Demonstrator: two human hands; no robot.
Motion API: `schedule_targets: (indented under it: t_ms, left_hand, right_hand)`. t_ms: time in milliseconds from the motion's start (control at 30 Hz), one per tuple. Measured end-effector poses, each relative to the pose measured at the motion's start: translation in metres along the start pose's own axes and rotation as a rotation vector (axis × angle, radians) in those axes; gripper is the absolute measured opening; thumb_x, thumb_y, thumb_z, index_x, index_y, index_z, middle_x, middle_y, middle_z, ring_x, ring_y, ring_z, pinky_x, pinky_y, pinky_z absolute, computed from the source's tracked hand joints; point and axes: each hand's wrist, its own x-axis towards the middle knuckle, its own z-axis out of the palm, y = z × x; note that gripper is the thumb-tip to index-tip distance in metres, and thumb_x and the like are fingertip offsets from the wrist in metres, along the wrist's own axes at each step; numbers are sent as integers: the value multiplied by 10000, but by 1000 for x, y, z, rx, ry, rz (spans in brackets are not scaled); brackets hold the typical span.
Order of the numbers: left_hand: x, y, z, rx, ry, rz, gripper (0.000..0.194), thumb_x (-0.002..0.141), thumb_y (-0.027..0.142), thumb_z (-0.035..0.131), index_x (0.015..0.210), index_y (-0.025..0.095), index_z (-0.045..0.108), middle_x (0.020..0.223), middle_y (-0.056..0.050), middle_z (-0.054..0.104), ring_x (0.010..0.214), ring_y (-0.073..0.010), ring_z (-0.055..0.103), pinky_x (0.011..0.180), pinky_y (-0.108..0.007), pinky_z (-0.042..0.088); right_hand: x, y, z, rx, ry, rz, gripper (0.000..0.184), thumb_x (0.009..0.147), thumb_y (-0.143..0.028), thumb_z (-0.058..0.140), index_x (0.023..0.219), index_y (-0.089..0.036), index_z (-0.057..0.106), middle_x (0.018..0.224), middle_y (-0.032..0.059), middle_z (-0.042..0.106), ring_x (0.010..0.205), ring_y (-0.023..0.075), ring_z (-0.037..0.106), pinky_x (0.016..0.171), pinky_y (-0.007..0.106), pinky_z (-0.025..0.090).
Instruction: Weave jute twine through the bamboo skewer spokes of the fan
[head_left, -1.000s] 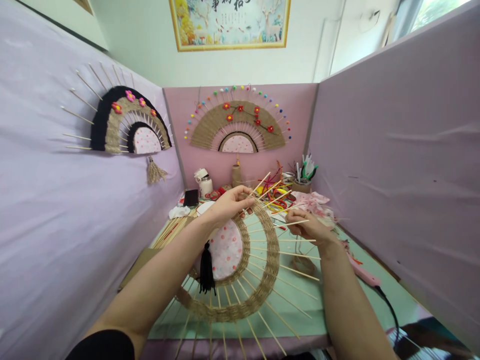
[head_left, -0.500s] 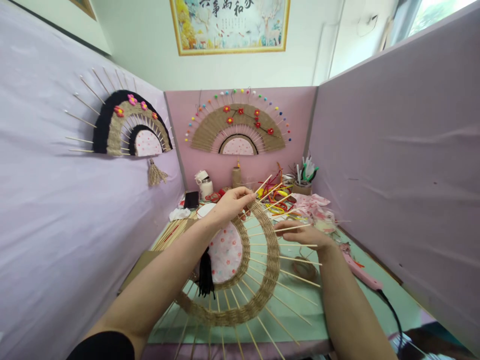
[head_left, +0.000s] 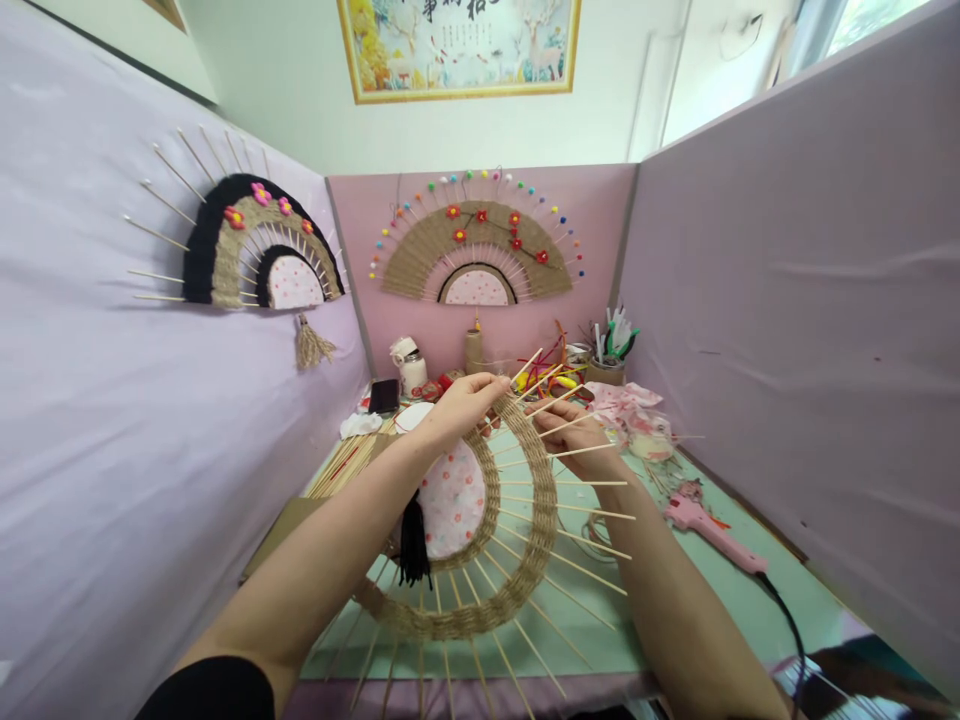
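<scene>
A fan-shaped weaving [head_left: 541,500] of tan twine on thin wooden sticks is held tilted above the table, its sticks fanning right and down. My left hand [head_left: 472,400] is closed on its upper end, thumb on top and fingertips partly hidden behind. Behind the upper right sticks, my right hand [head_left: 574,435] has its fingers pinched together close to the woven band; what they hold is too small to make out. The fan's centre is a white panel [head_left: 454,500] with pink flowers, and a black tassel [head_left: 413,540] hangs beside it. Loose twine [head_left: 594,540] lies below my right hand.
A pink glue gun [head_left: 712,535] with a black cord lies at the right. Colourful stems [head_left: 551,375], patterned cloth [head_left: 626,405] and a tool pot [head_left: 606,372] stand behind. A white bottle [head_left: 409,367] and phone [head_left: 385,396] are back left. Finished fans [head_left: 476,235] hang on the partitions.
My right hand has moved up and left, closer to the woven band's upper end, with its fingers now pinched behind the sticks. The loose twine has shifted. My left hand keeps its grip.
</scene>
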Motion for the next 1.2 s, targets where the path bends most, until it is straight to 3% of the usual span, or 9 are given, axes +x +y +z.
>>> schedule_targets:
  t_ms: [100,200,333,500,667,767,900,1000,1200]
  left_hand:
    - [4,-1,0,-94,-60,-76,354,776,499,524,810,164,635,619,-4,563,465,-82,445,371,-196,305]
    - [4,-1,1,-151,-124,-115,371,771,503,529,832,158,651,641,-18,581,464,-81,440,376,-205,289]
    - [1,2,2,-86,-154,-50,289,683,415,663,765,139,645,651,-5,562,473,-59,406,388,-195,276]
    - [-1,3,-1,-60,-172,-42,323,650,420,691,744,115,645,585,22,479,478,-52,383,398,-193,264]
    - [1,-4,-4,-79,-196,-78,341,614,399,726,776,107,656,627,15,495,493,-44,381,408,-187,272]
    - [1,-7,-2,-102,-213,-94,342,599,381,740,790,111,656,647,8,519,493,-42,382,412,-184,286]
    - [-1,-10,-1,-105,-194,-109,328,598,377,743,766,110,654,637,4,521,494,-45,390,412,-183,294]
    - [-1,-11,-3,-130,-177,-119,326,596,372,747,760,107,651,666,-6,538,498,-43,397,403,-178,285]
    - [5,-7,-11,-233,-137,-161,306,635,323,739,847,117,660,697,4,537,499,-28,426,401,-151,300]
  right_hand:
    - [-1,-3,-2,27,64,-35,236,648,-386,708,776,-195,656,484,-67,359,416,47,232,403,215,180]
    - [-3,-3,-3,-18,17,-11,254,655,-389,704,812,-193,667,563,-33,489,470,63,368,438,212,261]
    - [-4,-1,-7,-64,-27,-8,277,664,-392,700,847,-188,661,641,-7,557,541,88,456,470,213,324]
    - [-6,-5,-27,-87,22,25,245,684,-379,694,747,-160,603,503,-53,405,423,50,305,390,198,209]
    - [2,-19,-46,60,71,39,313,705,-406,669,615,-183,469,475,-84,266,390,35,158,360,205,102]
    - [9,-30,-45,80,120,16,324,686,-412,686,619,-190,461,482,-78,283,387,34,158,354,209,79]
    - [6,-36,-40,15,223,-159,278,656,-389,720,651,-193,523,480,-71,296,416,49,217,379,214,137]
    - [-2,-29,-45,-46,239,-192,245,670,-380,712,653,-186,563,491,-55,330,432,56,237,393,223,140]
    - [-2,3,-49,57,147,-73,244,691,-418,672,759,-192,610,475,-75,273,412,61,228,394,223,167]
